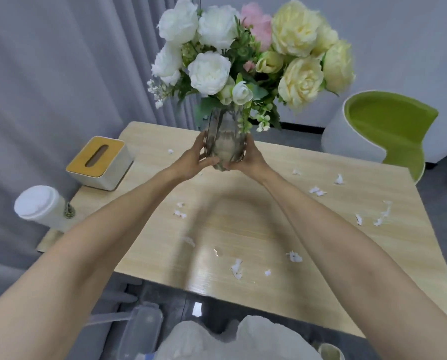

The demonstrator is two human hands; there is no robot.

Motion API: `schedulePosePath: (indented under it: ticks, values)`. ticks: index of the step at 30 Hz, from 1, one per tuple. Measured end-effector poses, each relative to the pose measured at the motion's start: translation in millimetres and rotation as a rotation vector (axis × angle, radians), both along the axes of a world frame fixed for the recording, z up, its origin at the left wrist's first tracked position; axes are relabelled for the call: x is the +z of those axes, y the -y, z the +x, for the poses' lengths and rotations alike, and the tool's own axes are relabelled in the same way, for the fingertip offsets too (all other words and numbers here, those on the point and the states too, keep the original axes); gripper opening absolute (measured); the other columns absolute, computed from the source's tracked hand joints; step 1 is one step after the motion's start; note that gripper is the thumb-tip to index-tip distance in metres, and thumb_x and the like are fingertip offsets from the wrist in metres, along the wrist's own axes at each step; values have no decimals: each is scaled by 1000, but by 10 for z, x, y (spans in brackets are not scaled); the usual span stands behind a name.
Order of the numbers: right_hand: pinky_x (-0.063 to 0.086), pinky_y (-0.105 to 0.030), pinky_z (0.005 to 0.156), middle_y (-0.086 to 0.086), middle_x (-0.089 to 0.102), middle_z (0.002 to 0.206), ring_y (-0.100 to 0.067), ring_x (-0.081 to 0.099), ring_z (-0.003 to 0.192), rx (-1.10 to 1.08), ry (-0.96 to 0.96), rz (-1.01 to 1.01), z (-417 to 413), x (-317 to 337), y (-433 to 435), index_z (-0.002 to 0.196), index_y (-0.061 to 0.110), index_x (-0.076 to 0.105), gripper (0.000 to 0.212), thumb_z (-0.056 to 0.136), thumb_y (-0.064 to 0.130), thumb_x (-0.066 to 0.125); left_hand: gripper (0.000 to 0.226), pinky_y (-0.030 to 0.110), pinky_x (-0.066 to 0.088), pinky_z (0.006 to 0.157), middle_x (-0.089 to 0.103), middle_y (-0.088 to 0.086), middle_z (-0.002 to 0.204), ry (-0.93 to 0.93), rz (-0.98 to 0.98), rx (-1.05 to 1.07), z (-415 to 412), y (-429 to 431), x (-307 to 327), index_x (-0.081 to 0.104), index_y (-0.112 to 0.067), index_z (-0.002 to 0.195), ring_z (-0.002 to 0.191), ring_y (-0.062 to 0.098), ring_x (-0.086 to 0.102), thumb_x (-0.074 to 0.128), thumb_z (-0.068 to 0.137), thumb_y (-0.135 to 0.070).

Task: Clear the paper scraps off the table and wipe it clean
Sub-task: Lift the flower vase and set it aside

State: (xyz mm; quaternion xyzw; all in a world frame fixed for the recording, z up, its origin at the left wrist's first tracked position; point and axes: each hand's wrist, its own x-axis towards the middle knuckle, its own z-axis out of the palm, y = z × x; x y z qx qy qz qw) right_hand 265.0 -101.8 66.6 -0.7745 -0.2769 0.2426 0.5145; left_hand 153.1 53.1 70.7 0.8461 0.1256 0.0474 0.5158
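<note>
I am standing over the pale wooden counter (269, 216), which is carrying everything the task concerns. The biggest thing here is the glass vase (226, 141) of white, cream and pink flowers (243, 61). I am holding it low down, with my left grip (193, 158) curling round its left side and my right grip (248, 157) round its right. Whether its base is resting on the counter or just off it I cannot tell, as the view there is blurred. I am judging it top-heavy, smooth and breakable, so keeping both grips low and the vase upright seems right. A tissue box (99, 163) is sitting at the far left corner, and a lidded white cup (39, 203) is standing by the left edge. The paper scraps (236, 267) are lying scattered over the counter, mostly to my right and towards the front. They are looking light, limp and torn, so I am expecting to pinch them singly or sweep them together with a flat palm.
</note>
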Motion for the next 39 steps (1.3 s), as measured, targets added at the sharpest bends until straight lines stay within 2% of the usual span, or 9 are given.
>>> schedulePosePath:
  ticks: [2, 6, 10, 13, 16, 20, 28, 33, 39]
  values:
    - [46, -25, 83, -3, 54, 127, -19, 53, 115, 50, 13, 14, -14, 102, -273, 140, 12, 28, 101, 60, 13, 89, 82, 34, 45, 102, 38, 5, 147, 2, 13, 34, -86, -225, 106, 3, -22, 151, 123, 17, 54, 61, 92, -27]
    - [49, -27, 85, -1, 53, 123, -16, 53, 114, 125, 27, 44, -26, 206, -834, 139, 6, 30, 100, 58, 6, 88, 84, 34, 43, 103, 37, 2, 148, -14, 32, 109, -215, -707, 220, 0, -22, 151, 125, 16, 51, 60, 92, -27]
    - [44, -5, 72, 7, 52, 113, -6, 52, 103, 202, 11, 50, 14, 174, -1436, 137, 3, 31, 95, 60, 2, 87, 84, 40, 44, 103, 39, 5, 148, -20, 50, 163, -243, -1251, 170, 2, -20, 151, 125, 20, 52, 61, 92, -28]
    - [44, -4, 68, 3, 50, 114, -11, 51, 104, 213, -48, 76, 100, 84, -1888, 135, 2, 30, 93, 61, 1, 86, 82, 30, 44, 97, 39, 5, 147, -22, 32, 182, -169, -1664, 99, 3, -18, 150, 122, 21, 54, 60, 92, -23]
    - [45, -2, 69, -3, 51, 118, -13, 52, 104, 202, -89, 70, 192, -38, -2358, 132, 1, 33, 88, 62, 0, 85, 80, 31, 45, 100, 40, 6, 145, -22, 18, 183, -62, -2112, -11, 6, -17, 150, 123, 19, 51, 60, 92, -21]
    - [52, -32, 91, -11, 58, 124, -21, 58, 114, 182, -104, 41, 302, -305, -2965, 129, 3, 39, 103, 44, 30, 91, 78, 36, 41, 108, 39, -2, 139, -61, -19, 171, 82, -2705, -230, 9, -17, 150, 125, 12, 44, 61, 91, -18]
    - [43, -19, 94, -7, 47, 131, -15, 46, 119, 166, -111, 16, 412, -738, -3722, 137, 2, 26, 103, 56, 11, 88, 80, 41, 38, 109, 34, 10, 146, -132, -53, 152, 280, -3561, -700, 13, -11, 147, 132, 22, 41, 65, 87, -10]
    - [39, -6, 87, 2, 50, 122, -11, 49, 115, 133, -197, 0, 429, -1061, -3969, 131, 12, 33, 83, 66, -1, 82, 83, 41, 34, 112, 26, 14, 150, -186, -58, 141, 341, -3866, -992, 8, -7, 147, 137, 26, 34, 65, 87, -8]
    - [36, -16, 94, 3, 50, 120, -10, 48, 113, 133, -190, -31, 392, -1325, -4118, 128, 17, 35, 81, 65, -1, 82, 87, 45, 37, 110, 29, 13, 150, -262, -68, 118, 332, -4069, -1287, 10, -11, 147, 136, 25, 35, 69, 85, -14]
